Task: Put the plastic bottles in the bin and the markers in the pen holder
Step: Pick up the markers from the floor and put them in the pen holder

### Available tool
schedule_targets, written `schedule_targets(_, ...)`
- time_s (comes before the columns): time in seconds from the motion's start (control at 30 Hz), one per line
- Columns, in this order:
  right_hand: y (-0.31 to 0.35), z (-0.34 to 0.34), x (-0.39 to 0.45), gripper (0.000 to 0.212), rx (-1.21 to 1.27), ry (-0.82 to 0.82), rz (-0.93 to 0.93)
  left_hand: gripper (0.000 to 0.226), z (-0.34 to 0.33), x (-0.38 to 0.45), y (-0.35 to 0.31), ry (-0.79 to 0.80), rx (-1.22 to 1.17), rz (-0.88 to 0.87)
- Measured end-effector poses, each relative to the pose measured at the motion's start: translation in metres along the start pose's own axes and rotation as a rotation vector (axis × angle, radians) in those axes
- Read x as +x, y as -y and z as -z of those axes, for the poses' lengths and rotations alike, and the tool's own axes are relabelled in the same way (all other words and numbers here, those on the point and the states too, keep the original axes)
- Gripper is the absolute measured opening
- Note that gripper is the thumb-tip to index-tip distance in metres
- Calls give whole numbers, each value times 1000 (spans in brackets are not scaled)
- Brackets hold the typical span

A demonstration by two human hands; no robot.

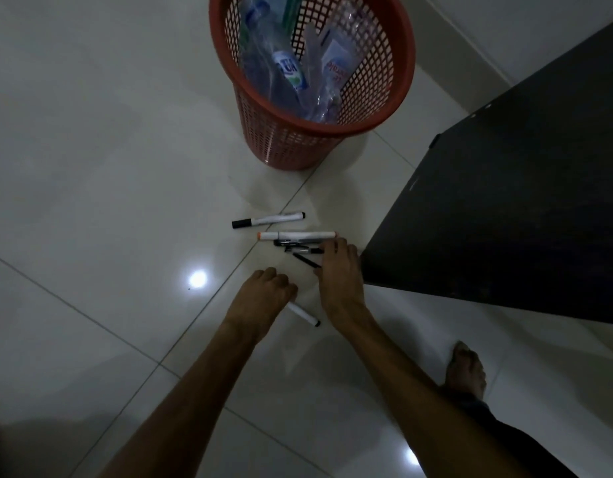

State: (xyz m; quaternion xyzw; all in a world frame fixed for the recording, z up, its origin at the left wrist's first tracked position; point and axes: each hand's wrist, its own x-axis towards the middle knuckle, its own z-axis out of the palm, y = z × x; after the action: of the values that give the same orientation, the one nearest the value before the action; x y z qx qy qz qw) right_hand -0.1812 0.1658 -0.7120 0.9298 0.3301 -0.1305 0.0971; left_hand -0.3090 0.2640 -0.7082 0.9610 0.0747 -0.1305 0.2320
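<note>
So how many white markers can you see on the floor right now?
3: a black-capped marker nearest the bin, an orange-tipped marker at the right hand, one under the left hand. Dark pens may hide more.

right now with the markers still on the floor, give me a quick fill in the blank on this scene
1. The plastic bottles lie inside the ____ mesh bin.
2. The left hand is closed on a white marker with a ____ cap.
3. The right hand reaches into the cluster of pens lying beside the dark ____.
4. The marker with the orange tip lies on the ____.

Missing words: red; black; cabinet; floor
</note>
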Motion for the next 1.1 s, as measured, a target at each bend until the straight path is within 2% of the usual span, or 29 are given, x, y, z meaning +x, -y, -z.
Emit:
schedule_targets(0.1, -3, 5, 1, 63, -24, 4, 27, 38, -2, -8, 6, -42, 51, 16)
schedule_targets(0.23, -7, 2, 7, 56, 124, 58, 108, 48, -1, -28, 16, -101, -21, 198)
schedule_targets(0.37, -4, 3, 13, 37, 200, 110, 178, 27, -3, -44, 21, -222, -299, 416)
schedule_targets(0.47, 2, 3, 16, 19, 174, 66, 182, 20, -3, -41, 17, -268, -594, 569)
schedule_targets(0.53, 5, 2, 16, 18, 136, 50, 193, 17, -3, -36, 14, -282, -758, 700)
schedule_targets(0.67, 9, 5, 8, 24, 223, 129, 167, 18, 4, -28, 6, -336, -1050, 820)
schedule_targets(0.77, 20, 20, -4, 22, 500, 140, 53, 16, 20, -26, -3, -345, -1205, 855)
schedule_targets(0.9, 34, 61, -23, 22, 986, 216, -191, 20, 48, -36, -10, -396, -1212, 819)
schedule_targets(1.0, 46, 97, -37, 24, 1177, 283, -247, 23, 79, -51, -16, -437, -1195, 794)
schedule_targets(1.1, 58, 140, -53, 21, 1284, 284, -248, 23, 116, -73, -21, -459, -1171, 734)
